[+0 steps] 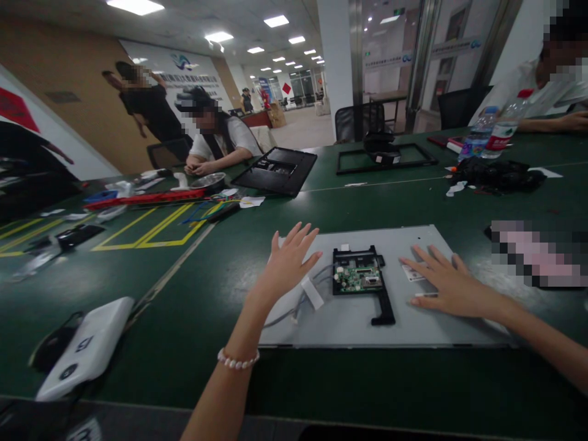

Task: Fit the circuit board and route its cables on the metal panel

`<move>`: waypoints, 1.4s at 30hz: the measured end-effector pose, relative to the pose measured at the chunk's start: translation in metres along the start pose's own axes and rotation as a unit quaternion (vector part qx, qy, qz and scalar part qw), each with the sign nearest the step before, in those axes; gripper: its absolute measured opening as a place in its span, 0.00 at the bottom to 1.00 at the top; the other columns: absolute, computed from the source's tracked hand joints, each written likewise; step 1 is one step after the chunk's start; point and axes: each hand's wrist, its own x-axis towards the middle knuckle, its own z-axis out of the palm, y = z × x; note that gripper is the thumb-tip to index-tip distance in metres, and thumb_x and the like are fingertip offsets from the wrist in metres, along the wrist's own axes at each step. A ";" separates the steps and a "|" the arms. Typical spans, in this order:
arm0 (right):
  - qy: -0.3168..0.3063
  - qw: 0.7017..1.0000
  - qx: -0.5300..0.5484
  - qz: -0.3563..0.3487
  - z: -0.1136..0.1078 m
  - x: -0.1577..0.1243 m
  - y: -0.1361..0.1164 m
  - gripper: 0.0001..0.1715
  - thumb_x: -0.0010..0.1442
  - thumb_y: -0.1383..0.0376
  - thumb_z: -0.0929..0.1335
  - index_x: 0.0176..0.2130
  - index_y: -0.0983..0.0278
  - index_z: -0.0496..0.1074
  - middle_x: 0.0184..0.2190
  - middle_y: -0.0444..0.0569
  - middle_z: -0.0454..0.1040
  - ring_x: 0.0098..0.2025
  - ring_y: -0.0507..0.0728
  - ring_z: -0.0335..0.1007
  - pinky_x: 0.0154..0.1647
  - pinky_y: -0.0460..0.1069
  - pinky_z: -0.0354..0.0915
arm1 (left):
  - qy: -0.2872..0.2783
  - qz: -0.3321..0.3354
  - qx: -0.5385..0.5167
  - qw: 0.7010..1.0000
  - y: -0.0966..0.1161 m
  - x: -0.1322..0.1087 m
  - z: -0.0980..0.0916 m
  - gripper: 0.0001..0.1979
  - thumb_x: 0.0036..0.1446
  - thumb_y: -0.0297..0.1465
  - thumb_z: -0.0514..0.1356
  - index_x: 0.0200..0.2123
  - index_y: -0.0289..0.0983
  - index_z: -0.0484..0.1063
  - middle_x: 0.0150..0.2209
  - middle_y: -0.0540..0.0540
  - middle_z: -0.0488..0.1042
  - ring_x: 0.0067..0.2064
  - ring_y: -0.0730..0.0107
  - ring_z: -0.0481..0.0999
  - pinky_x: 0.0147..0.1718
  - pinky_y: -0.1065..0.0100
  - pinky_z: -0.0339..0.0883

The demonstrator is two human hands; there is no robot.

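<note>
Round metal dish (209, 181) — contents unclear. Left hand (289, 260) splayed, gripping nothing, at left edge of grey panel (331, 331) on green table (184, 343). Circuit board (361, 280) mid-panel. Label (412, 273) unreadable; right hand (443, 283) there, fingers apart. Red-label bottle (500, 138) — text too small.

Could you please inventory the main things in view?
Table: one, green, foreground
Panel: one, pale grey, on table
Bracket: one, black, on panel
Circuit board: one, green, in bracket
Cables: count unclear, grey, left of bracket
Cover: one, black, far side
Frame: one, black, right of cover
Bottles: two, clear, far right
Device: one, white, near left
People: several, dark or light clothes, background
Ceiling lights: several, white, overhead
Bracelet: one, pale, left wrist
Left hand: one, bare, over panel's left
Right hand: one, bare, over panel's right
</note>
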 end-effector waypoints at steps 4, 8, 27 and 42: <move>-0.008 0.999 0.029 -0.023 -0.006 0.001 -0.026 0.46 0.59 0.40 0.64 0.69 0.42 0.44 0.72 0.50 0.39 0.69 0.79 0.37 0.57 0.84 0.41 | -0.014 0.033 0.008 0.999 0.012 0.001 0.005 0.27 0.69 0.45 0.42 0.67 0.42 0.52 0.70 0.44 0.51 0.71 0.56 0.43 0.65 0.39 0.30; -0.059 0.990 0.085 -0.097 -0.027 -0.010 -0.012 0.49 0.57 0.43 0.68 0.69 0.41 0.43 0.73 0.44 0.34 0.70 0.75 0.35 0.63 0.76 0.44 | -0.021 0.043 0.017 0.999 0.014 0.001 0.012 0.26 0.70 0.43 0.42 0.66 0.42 0.54 0.69 0.43 0.52 0.71 0.55 0.44 0.65 0.39 0.29; -0.066 0.988 0.097 -0.101 -0.019 0.003 -0.051 0.42 0.63 0.42 0.60 0.70 0.47 0.44 0.73 0.44 0.34 0.72 0.68 0.29 0.68 0.70 0.35 | -0.015 0.110 0.022 0.994 0.044 -0.005 0.011 0.24 0.71 0.40 0.42 0.65 0.42 0.57 0.69 0.45 0.53 0.71 0.60 0.44 0.65 0.41 0.38; -0.133 0.989 0.061 -0.022 -0.023 -0.021 -0.028 0.50 0.57 0.36 0.63 0.69 0.44 0.40 0.71 0.42 0.23 0.70 0.74 0.26 0.66 0.72 0.40 | -0.098 0.169 -0.081 0.977 0.056 -0.010 0.018 0.25 0.70 0.43 0.42 0.63 0.40 0.60 0.66 0.45 0.60 0.69 0.62 0.50 0.66 0.42 0.28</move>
